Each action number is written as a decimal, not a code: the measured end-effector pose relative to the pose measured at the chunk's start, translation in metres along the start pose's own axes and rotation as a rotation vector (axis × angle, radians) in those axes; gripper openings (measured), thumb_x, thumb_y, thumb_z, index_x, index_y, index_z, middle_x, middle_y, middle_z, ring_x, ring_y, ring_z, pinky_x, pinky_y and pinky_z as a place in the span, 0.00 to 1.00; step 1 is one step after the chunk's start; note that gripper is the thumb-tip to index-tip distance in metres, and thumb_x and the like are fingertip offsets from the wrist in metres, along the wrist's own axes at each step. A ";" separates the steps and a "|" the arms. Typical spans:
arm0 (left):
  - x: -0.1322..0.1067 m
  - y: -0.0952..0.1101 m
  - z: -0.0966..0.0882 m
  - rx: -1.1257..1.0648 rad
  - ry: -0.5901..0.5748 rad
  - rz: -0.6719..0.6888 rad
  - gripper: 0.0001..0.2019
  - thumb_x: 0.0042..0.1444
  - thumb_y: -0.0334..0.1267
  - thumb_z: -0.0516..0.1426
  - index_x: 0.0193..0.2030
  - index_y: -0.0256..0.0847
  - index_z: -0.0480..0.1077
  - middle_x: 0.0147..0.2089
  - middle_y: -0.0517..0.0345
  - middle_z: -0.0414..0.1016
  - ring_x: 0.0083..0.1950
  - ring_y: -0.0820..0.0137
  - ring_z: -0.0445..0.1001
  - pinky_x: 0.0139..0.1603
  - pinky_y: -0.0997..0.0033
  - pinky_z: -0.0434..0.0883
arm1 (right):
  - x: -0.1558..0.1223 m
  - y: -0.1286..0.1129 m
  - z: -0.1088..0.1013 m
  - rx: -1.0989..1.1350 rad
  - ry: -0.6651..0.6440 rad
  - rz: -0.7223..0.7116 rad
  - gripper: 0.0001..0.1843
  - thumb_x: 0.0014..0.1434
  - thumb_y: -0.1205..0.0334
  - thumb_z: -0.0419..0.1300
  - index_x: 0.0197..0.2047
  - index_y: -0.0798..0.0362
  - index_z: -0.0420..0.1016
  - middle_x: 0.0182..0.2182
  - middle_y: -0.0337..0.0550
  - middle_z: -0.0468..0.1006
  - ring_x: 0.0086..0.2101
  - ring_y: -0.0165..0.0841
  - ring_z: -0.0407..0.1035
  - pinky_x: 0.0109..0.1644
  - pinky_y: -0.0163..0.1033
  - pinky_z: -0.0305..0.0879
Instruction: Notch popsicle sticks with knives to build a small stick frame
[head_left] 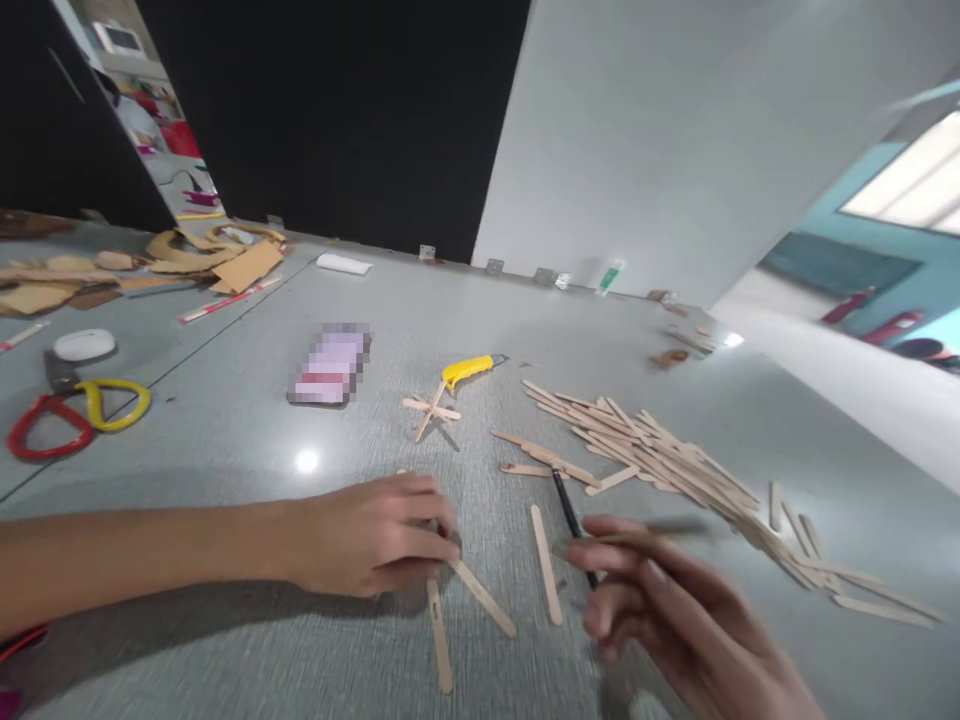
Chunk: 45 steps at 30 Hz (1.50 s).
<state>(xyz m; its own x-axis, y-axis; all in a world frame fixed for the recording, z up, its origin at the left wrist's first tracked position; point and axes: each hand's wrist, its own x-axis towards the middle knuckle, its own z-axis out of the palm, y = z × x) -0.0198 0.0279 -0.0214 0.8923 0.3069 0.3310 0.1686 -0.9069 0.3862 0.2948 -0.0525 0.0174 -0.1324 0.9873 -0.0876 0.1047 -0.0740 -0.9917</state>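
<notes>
My left hand [386, 540] rests low over the table, its fingers closed on craft sticks. One craft stick [440, 640] points toward me from under it, and another craft stick [487, 600] slants out to the right; the hand covers their far ends. On the right, my right hand [675, 610] is raised and blurred, with a craft stick [637, 540] pinched between thumb and fingers. Behind its fingertips runs a dark pen [568, 505], partly hidden. Between the hands a single craft stick [546, 565] lies flat.
A heap of craft sticks [660, 450] spreads across the right. Farther off are a star of crossed sticks [431, 408], a yellow-handled cutter [469, 370] and a phone [330, 365]. Scissors [82, 410], a white mouse [84, 345] and cardboard scraps [247, 265] lie left.
</notes>
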 end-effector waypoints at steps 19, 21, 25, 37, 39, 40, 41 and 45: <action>-0.007 -0.007 -0.008 0.102 -0.078 0.034 0.14 0.72 0.31 0.53 0.60 0.42 0.73 0.58 0.53 0.79 0.54 0.60 0.71 0.55 0.58 0.65 | 0.045 0.012 0.031 -0.256 -0.199 0.053 0.28 0.73 0.38 0.54 0.43 0.54 0.81 0.27 0.44 0.82 0.24 0.32 0.76 0.29 0.36 0.73; -0.007 -0.008 -0.009 0.103 -0.084 0.038 0.14 0.74 0.33 0.52 0.60 0.42 0.74 0.58 0.54 0.80 0.55 0.61 0.71 0.54 0.58 0.65 | 0.052 0.015 0.024 -0.294 -0.062 0.030 0.26 0.71 0.37 0.57 0.45 0.53 0.81 0.28 0.45 0.83 0.24 0.33 0.76 0.29 0.35 0.73; -0.006 -0.008 -0.009 0.118 -0.074 0.051 0.14 0.72 0.32 0.53 0.60 0.40 0.74 0.58 0.56 0.79 0.55 0.61 0.70 0.54 0.58 0.65 | 0.053 0.017 0.021 -0.343 0.027 0.100 0.20 0.66 0.41 0.66 0.38 0.51 0.80 0.29 0.44 0.83 0.26 0.32 0.76 0.29 0.33 0.73; -0.005 -0.006 -0.010 0.116 -0.136 0.085 0.20 0.68 0.25 0.53 0.61 0.45 0.73 0.59 0.59 0.80 0.53 0.61 0.72 0.53 0.58 0.64 | 0.023 0.017 0.049 -0.514 -0.335 0.122 0.20 0.72 0.48 0.58 0.30 0.48 0.76 0.19 0.37 0.78 0.18 0.27 0.66 0.20 0.32 0.59; -0.005 -0.006 -0.011 0.104 -0.157 0.069 0.20 0.68 0.25 0.52 0.61 0.48 0.73 0.60 0.60 0.80 0.54 0.60 0.72 0.53 0.57 0.64 | 0.024 0.019 0.049 -0.530 -0.338 0.082 0.19 0.72 0.48 0.59 0.30 0.47 0.75 0.18 0.36 0.77 0.19 0.27 0.64 0.21 0.33 0.56; -0.005 -0.006 -0.011 0.099 -0.165 0.063 0.21 0.68 0.25 0.53 0.61 0.49 0.73 0.60 0.60 0.80 0.54 0.60 0.72 0.53 0.57 0.64 | 0.025 0.019 0.049 -0.524 -0.340 0.075 0.19 0.72 0.48 0.59 0.30 0.47 0.75 0.18 0.35 0.77 0.19 0.28 0.64 0.21 0.33 0.56; -0.004 -0.006 -0.012 0.093 -0.168 0.059 0.21 0.67 0.25 0.53 0.60 0.50 0.73 0.60 0.60 0.80 0.54 0.60 0.72 0.54 0.56 0.64 | 0.026 0.019 0.049 -0.511 -0.347 0.078 0.19 0.73 0.48 0.58 0.31 0.47 0.75 0.18 0.35 0.77 0.18 0.28 0.64 0.21 0.33 0.56; -0.004 -0.005 -0.013 0.087 -0.151 0.055 0.22 0.64 0.23 0.55 0.59 0.51 0.74 0.58 0.60 0.81 0.53 0.60 0.73 0.53 0.57 0.65 | 0.029 0.019 0.050 -0.479 -0.363 0.094 0.20 0.74 0.47 0.57 0.33 0.47 0.74 0.18 0.35 0.77 0.18 0.27 0.65 0.20 0.32 0.57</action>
<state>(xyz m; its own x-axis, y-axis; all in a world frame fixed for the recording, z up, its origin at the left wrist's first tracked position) -0.0296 0.0346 -0.0136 0.9528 0.2152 0.2143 0.1474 -0.9446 0.2932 0.2441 -0.0319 -0.0081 -0.4195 0.8626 -0.2829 0.5532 -0.0042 -0.8330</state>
